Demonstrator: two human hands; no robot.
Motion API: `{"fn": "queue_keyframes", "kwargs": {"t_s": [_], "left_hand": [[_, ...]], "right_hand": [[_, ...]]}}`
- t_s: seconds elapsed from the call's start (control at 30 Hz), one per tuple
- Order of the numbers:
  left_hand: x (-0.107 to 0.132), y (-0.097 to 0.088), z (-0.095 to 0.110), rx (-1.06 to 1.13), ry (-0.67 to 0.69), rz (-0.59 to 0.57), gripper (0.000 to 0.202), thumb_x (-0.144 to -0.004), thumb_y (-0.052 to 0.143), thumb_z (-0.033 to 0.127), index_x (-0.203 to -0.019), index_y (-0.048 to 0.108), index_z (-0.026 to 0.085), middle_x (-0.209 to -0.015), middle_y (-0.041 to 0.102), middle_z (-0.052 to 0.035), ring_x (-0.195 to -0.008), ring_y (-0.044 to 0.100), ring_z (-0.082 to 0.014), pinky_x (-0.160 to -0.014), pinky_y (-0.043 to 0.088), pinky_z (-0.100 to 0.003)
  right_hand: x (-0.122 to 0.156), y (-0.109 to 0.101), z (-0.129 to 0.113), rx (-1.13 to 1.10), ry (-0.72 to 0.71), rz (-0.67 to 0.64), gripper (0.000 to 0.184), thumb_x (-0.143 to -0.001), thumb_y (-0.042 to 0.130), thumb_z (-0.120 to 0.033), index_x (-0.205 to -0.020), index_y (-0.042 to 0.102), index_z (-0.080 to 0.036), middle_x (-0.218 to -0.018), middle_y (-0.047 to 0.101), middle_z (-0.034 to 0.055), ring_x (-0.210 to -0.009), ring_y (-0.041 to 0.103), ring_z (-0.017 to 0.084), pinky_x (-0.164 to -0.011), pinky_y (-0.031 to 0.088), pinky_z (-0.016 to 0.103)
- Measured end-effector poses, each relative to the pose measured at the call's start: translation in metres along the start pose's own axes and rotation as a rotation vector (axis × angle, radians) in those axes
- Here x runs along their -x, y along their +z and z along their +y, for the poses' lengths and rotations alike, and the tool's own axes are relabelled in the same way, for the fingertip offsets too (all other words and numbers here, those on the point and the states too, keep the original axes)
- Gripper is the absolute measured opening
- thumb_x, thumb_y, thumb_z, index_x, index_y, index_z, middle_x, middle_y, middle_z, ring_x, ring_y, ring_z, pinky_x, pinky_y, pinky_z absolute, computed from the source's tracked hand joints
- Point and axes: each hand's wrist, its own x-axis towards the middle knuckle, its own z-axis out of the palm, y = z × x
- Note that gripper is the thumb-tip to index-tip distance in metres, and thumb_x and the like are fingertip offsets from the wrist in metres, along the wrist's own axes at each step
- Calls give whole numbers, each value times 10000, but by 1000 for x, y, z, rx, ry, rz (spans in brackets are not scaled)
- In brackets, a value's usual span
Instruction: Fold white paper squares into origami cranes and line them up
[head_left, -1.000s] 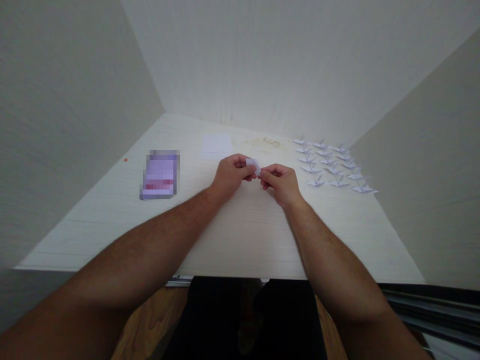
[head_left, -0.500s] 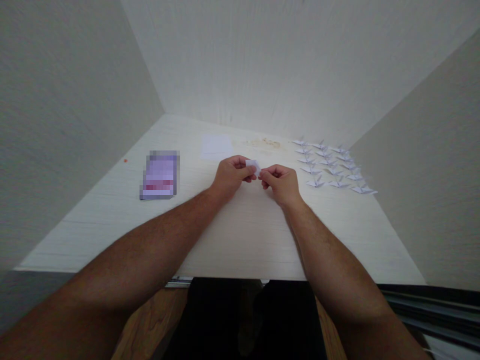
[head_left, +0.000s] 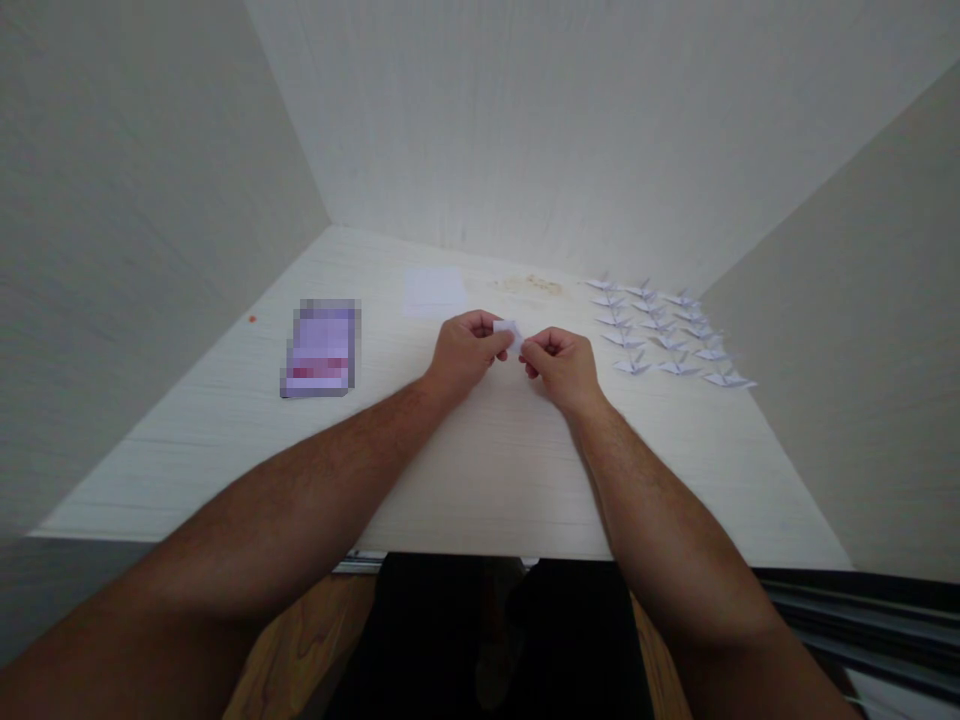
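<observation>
A small folded piece of white paper (head_left: 509, 330) is pinched between both my hands, just above the white table (head_left: 480, 470). My left hand (head_left: 465, 350) grips its left side with thumb and fingers. My right hand (head_left: 564, 366) pinches its right edge with the fingertips curled in. Most of the paper is hidden by my fingers.
Several small folded paper cranes (head_left: 660, 335) lie in rows at the table's back right. A flat white sheet (head_left: 433, 291) lies behind my hands. A purple pack (head_left: 321, 348) sits to the left. A brownish stain (head_left: 536, 285) marks the back. Walls close in on three sides.
My hands have stayed nearly in place; the fingers have drawn slightly closer together on the paper, covering more of it.
</observation>
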Motion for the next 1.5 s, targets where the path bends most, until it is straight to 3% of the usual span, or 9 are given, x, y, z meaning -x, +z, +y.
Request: {"fn": "queue_keyframes", "kwargs": {"t_s": [0.4, 0.87, 1.1, 1.27, 1.5], "left_hand": [[1, 1, 5, -113, 71, -52, 137, -652, 727, 219, -745, 651, 151, -596, 632, 17, -495, 530, -84, -490, 418, -214], [2, 2, 8, -120, 59, -91, 184, -621, 750, 201, -786, 687, 148, -683, 670, -1, -581, 548, -95, -543, 415, -227], [2, 2, 6, -166, 128, -117, 311, -630, 760, 195, -930, 685, 170, -506, 450, 88, -469, 349, -60, -475, 269, -221], [5, 4, 6, -162, 120, -156, 304, -636, 736, 185, -931, 664, 174, -537, 448, 84, -473, 361, -61, -474, 258, -223], [6, 5, 10, -224, 116, -158, 285, -626, 716, 165, -907, 669, 167, -520, 427, 91, -462, 333, -60, -474, 250, -230]], "right_hand": [[-1, 1, 4, -23, -50, 62, 102, -682, 653, -281, -650, 621, -190, -521, 572, -38, -481, 477, 94, -476, 354, 230], [-2, 3, 4, -70, 17, 40, 89, -683, 628, -282, -661, 590, -205, -493, 524, -54, -451, 450, 93, -437, 316, 225], [-2, 4, 6, -99, -5, 63, 111, -686, 666, -299, -689, 602, -210, -524, 541, -53, -466, 460, 100, -455, 344, 236], [0, 2, 1, -32, -43, 139, 201, -740, 613, -298, -572, 556, -205, -484, 499, -44, -469, 418, 96, -468, 325, 239], [-2, 2, 2, -20, -50, 136, 113, -732, 609, -273, -646, 597, -201, -511, 524, -46, -476, 436, 95, -472, 329, 236]]}}
